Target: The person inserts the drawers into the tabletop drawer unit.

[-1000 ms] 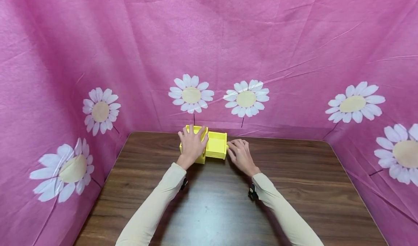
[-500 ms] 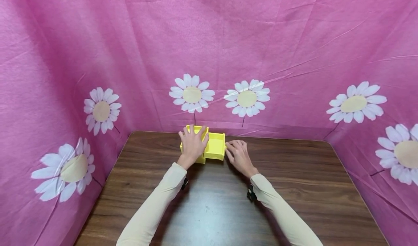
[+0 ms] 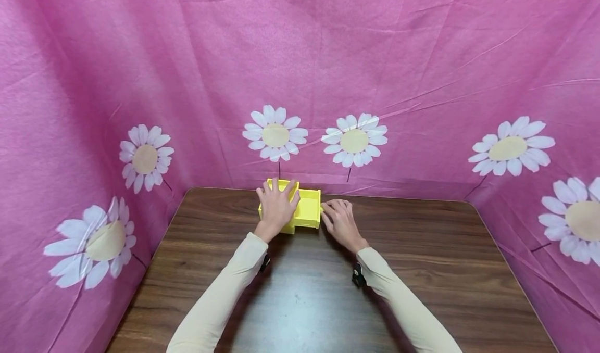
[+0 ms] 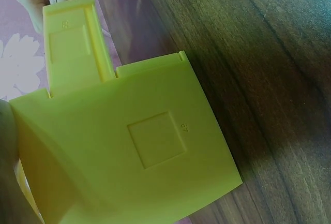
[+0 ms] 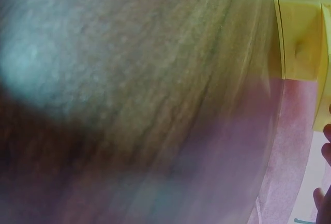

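Note:
A small yellow drawer box (image 3: 287, 229) stands near the table's far edge. My left hand (image 3: 275, 207) grips it from above, fingers spread over its top, thumb on the right side. Out of its right side sticks a yellow drawer (image 3: 308, 207), with nothing visible inside. My right hand (image 3: 342, 222) pinches the knob (image 3: 322, 206) on the drawer's end. In the left wrist view, the box's plain side (image 4: 108, 141) fills the middle, and the drawer (image 4: 72, 43) reaches toward the other hand. The right wrist view catches only fingertips (image 5: 328, 151) beside the drawer (image 5: 300, 38).
The dark wood-grain table (image 3: 422, 269) runs beneath both arms. Pink cloth (image 3: 398, 56) printed with white daisies hangs behind the far edge and along both sides.
My right hand has moved slightly left, sliding the drawer a little further into the box. The left hand keeps its hold, and the box stays in place.

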The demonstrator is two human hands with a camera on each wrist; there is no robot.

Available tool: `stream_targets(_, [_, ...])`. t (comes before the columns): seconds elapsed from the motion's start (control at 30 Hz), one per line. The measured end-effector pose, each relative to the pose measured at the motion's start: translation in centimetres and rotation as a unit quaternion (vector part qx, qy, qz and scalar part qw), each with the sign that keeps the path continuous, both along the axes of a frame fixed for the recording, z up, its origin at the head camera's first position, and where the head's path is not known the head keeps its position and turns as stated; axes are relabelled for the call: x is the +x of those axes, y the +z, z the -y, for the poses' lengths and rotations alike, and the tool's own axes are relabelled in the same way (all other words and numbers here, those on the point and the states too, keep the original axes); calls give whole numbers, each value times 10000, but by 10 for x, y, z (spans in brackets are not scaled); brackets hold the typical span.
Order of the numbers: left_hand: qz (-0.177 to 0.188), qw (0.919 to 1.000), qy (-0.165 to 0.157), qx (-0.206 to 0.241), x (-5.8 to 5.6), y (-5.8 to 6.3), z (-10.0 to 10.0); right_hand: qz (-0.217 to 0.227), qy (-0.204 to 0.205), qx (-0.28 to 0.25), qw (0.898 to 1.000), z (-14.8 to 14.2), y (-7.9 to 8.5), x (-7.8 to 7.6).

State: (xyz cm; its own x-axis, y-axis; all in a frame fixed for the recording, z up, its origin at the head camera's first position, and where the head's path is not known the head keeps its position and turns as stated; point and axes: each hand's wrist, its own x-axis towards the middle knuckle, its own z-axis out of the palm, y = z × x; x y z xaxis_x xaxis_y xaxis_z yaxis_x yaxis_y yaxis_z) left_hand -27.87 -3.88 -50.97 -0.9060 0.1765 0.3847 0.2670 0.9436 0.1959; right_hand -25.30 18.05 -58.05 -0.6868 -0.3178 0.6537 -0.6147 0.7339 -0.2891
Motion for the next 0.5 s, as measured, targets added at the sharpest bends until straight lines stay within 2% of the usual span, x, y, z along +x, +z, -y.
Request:
stream_targets(0.2, [118,9999,34,-108,0,1,0,55,-33,64,10000,1,3,1])
stream_targets(0.5, [133,9999,33,-81,1,2,0,-213,-66,310,9993,4,4,-1])
